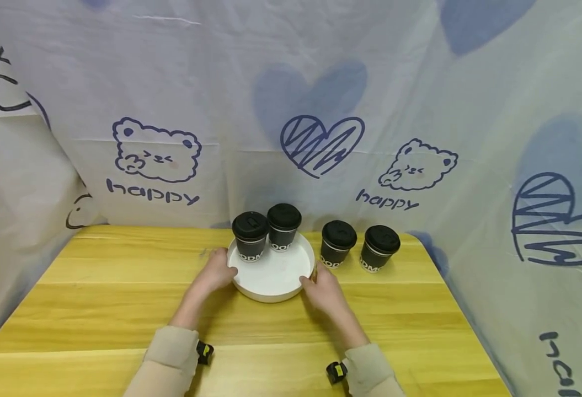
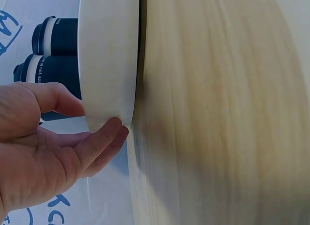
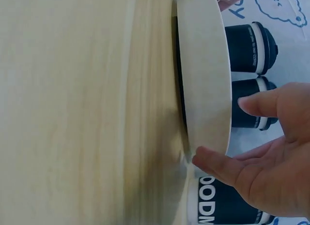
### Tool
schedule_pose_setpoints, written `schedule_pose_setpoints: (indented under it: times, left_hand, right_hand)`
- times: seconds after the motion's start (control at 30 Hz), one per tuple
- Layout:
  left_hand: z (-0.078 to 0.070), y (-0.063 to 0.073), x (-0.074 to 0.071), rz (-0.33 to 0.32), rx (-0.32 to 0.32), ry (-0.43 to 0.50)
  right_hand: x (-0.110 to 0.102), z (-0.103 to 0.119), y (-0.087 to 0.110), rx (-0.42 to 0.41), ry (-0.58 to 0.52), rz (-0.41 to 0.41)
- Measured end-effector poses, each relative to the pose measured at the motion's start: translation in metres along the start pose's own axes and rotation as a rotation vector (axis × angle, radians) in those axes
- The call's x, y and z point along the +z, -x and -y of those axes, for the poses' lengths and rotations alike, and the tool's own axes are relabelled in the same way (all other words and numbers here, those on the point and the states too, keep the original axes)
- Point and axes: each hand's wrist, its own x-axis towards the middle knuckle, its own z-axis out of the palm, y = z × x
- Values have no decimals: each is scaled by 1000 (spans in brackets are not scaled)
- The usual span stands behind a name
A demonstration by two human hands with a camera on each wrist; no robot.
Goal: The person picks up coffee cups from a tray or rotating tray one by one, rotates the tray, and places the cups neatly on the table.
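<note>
A round white tray point(image 1: 278, 280) with a low wall is at the back middle of the wooden table. Two black lidded paper cups, a left one point(image 1: 251, 247) and a right one point(image 1: 283, 238), stand upright toward its rear. My left hand point(image 1: 217, 271) grips the tray's left side, thumb at the rim and fingertips point(image 2: 114, 123) low on the outer wall. On the opposite side my right hand point(image 1: 324, 289) holds it likewise, its thumb point(image 3: 259, 104) at the rim. In both wrist views a dark strip shows beneath the tray's wall point(image 3: 206, 75).
Two more black lidded cups, one nearer point(image 1: 337, 251) and one farther right point(image 1: 377, 255), stand on the table beside the tray, close to my right hand. A printed cloth point(image 1: 251, 110) hangs behind the table point(image 1: 122, 298) and along its sides.
</note>
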Motion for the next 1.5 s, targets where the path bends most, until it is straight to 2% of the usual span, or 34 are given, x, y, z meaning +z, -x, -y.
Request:
schedule_pose_setpoints:
  times: [0.3,0.5,0.77,1.1,1.3,1.5]
  left_hand:
    - [0,-12,-4,12,27,-60]
    - [-6,-18,-7,24,23,-119]
    - [-4,-16,-7,2,15,-109]
    - [-5,-6,-5,-8,3,-44]
    - [-5,1,-3,-3,15,-16]
    - [-4,3,0,-14,31,-33]
  right_hand:
    - [-1,-7,-15,50,-23,-1]
    - [-1,-11,-20,0,8,14]
    - [0,-7,-17,-14,6,21]
    - [0,-3,-8,-15,-4,11]
    - [-1,-2,2,-15,12,27]
    - [-1,0,6,-17,9,20]
